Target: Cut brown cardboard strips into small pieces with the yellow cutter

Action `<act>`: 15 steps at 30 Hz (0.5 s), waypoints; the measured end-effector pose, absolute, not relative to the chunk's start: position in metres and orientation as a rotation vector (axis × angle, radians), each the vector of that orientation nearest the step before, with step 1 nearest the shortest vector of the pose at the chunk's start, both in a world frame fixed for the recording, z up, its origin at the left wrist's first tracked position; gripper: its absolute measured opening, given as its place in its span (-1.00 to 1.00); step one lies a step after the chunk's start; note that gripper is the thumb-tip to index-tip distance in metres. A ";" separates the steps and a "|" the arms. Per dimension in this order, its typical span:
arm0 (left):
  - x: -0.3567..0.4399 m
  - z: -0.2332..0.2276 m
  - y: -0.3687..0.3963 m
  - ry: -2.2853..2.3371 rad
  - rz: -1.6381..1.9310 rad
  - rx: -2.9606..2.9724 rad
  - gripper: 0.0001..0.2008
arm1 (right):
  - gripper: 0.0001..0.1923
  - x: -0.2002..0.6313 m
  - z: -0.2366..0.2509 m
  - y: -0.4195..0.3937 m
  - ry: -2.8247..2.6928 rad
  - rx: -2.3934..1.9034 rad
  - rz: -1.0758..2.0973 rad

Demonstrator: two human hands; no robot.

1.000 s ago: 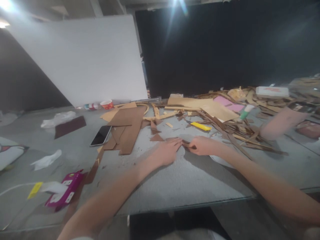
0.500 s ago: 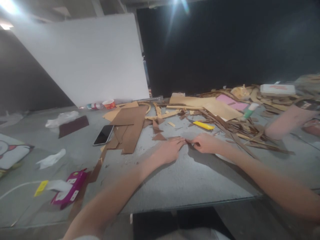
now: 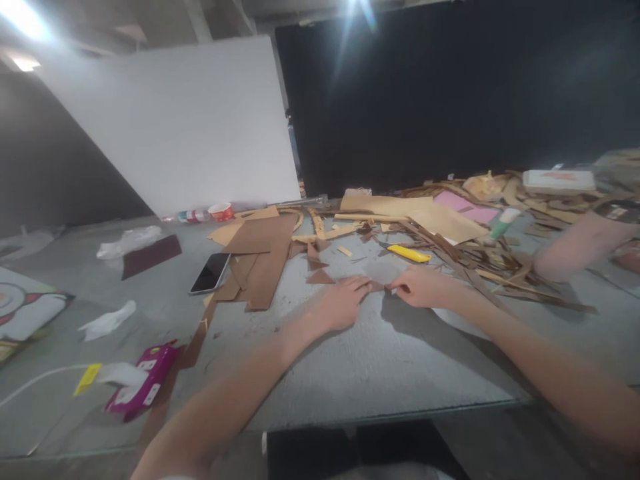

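Between my two hands is a small, narrow brown cardboard piece [image 3: 379, 287], just above the grey tabletop or touching it; I cannot tell which. My left hand [image 3: 343, 303] has its fingers closed on the piece's left end, with the thumb hidden. My right hand [image 3: 425, 287] pinches the other end between thumb and forefinger, the remaining fingers curled. Small brown triangular scraps [image 3: 320, 277] lie just beyond the left fingertips. Behind the right hand rests a yellow utility knife [image 3: 410, 253], touched by neither hand.
Brown cardboard sheets [image 3: 267, 267] and a phone [image 3: 210, 273] lie to the left. A magenta wipes pack [image 3: 143, 380] is near the front left. Cut strips [image 3: 450, 250] heap up on the right, by a green-and-white tube [image 3: 504, 223]. Another person's arm [image 3: 585, 243] rests at far right.
My fingertips have drawn slightly apart, the right hand shifting right, and more of the cardboard piece shows between them. The view has shifted a little.
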State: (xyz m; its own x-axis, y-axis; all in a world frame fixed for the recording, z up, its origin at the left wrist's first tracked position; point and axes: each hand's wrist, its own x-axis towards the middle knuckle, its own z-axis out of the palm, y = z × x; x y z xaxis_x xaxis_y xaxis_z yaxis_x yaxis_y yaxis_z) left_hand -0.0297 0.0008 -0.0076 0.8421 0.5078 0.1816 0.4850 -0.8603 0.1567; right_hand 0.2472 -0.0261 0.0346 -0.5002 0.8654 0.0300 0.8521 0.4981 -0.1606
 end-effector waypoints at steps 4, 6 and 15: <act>-0.032 -0.009 0.002 0.781 0.329 2.892 -0.41 | -0.65 0.246 0.031 -0.021 -2.599 -1.562 0.081; -0.033 -0.009 0.003 0.776 0.334 2.882 -0.42 | -0.68 0.246 0.028 -0.018 -2.612 -1.543 0.130; -0.037 -0.011 0.004 0.779 0.429 2.851 -0.46 | -0.69 0.242 0.020 -0.014 -2.600 -1.492 0.242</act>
State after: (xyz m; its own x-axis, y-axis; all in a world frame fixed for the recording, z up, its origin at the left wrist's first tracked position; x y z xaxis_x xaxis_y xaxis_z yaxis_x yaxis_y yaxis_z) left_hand -0.0366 0.0043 -0.0112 0.8237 0.5173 0.2321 0.4729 -0.8526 0.2222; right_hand 0.2418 -0.0136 0.0196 -0.5011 0.8646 0.0361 0.8431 0.4972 -0.2047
